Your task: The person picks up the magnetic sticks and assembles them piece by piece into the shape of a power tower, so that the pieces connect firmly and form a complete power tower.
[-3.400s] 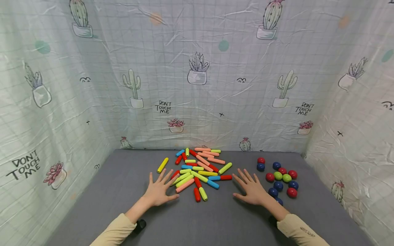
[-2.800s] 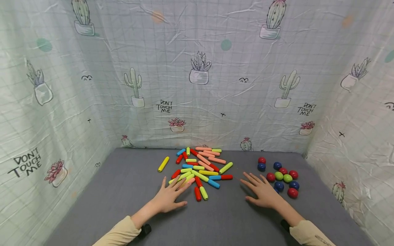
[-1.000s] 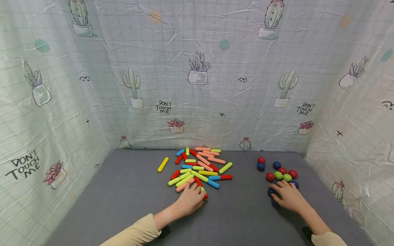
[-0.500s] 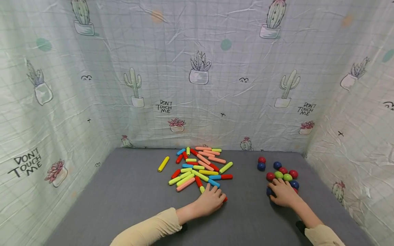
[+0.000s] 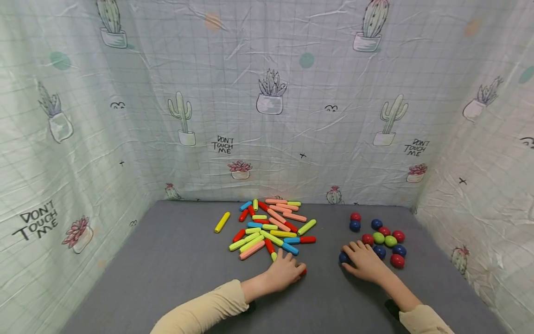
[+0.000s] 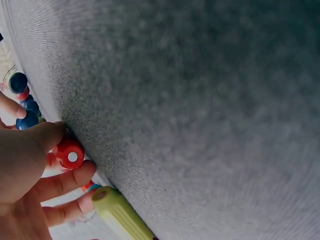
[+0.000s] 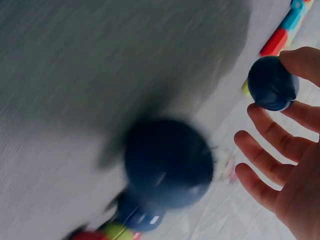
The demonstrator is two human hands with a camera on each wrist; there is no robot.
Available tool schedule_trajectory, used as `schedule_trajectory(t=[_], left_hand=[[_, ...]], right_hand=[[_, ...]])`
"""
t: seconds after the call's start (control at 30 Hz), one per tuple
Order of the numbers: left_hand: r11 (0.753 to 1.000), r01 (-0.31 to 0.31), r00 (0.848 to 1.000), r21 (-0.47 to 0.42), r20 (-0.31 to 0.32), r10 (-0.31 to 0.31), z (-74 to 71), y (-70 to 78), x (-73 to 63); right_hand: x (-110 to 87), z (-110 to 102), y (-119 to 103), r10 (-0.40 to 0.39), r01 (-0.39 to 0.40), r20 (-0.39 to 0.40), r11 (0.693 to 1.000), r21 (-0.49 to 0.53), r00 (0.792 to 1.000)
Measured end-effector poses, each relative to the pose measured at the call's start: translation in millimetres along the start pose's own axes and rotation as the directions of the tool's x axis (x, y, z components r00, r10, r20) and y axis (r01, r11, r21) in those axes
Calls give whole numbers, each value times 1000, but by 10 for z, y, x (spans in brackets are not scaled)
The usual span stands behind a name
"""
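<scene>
Red stick (image 6: 67,149) is pinched by left hand (image 5: 283,272), blue ball (image 7: 271,82) by right hand (image 5: 366,262). Ball is held right of stick, apart.

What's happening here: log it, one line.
left hand: pinches red stick | right hand: pinches dark blue ball | one yellow stick: lies apart from others

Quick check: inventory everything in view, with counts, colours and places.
Short rounded sticks: many; red, lime, salmon, blue, yellow; centre.
Separate rounded stick: one, yellow, left of these.
Glossy balls: five red, two green, at least five dark blue; right side.
Fabric-like tabletop: one, grey, underneath.
Cactus-print curtain: count unclear, pale, behind and both sides.
Sleeves: two, beige, lower edge.
Small objects: two, black, part-hidden, near cuffs.
Left hand: one, pinching a red stick.
Right hand: one, holding a dark-blue ball.
</scene>
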State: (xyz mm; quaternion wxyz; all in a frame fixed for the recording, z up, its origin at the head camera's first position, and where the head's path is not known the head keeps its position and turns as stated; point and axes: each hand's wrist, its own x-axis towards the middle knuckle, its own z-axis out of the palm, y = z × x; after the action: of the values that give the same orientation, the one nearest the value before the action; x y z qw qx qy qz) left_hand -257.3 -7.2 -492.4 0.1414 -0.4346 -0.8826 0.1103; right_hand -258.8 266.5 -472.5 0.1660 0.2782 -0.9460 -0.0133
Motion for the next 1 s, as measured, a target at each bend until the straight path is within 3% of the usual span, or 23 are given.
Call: schedule_trajectory(t=[0.23,0.43,0.7,1.0], left_hand=[[1000,15,998,10,54,-15,0,-12,-13],[999,32,998,32,51,-34,-11,-2,-12],[999,44,998,19,40,-45,-51,-5,-18],[999,13,998,-32,54,-11,-145,-113,-93]], right_hand=[[181,47,-271,-88,80,85,992,95,993],[305,89,-468,-145,123,152,982,143,978],[403,116,-612,-203,183,120,970,157,972],[398,120,-616,-203,180,118,967,178,972]])
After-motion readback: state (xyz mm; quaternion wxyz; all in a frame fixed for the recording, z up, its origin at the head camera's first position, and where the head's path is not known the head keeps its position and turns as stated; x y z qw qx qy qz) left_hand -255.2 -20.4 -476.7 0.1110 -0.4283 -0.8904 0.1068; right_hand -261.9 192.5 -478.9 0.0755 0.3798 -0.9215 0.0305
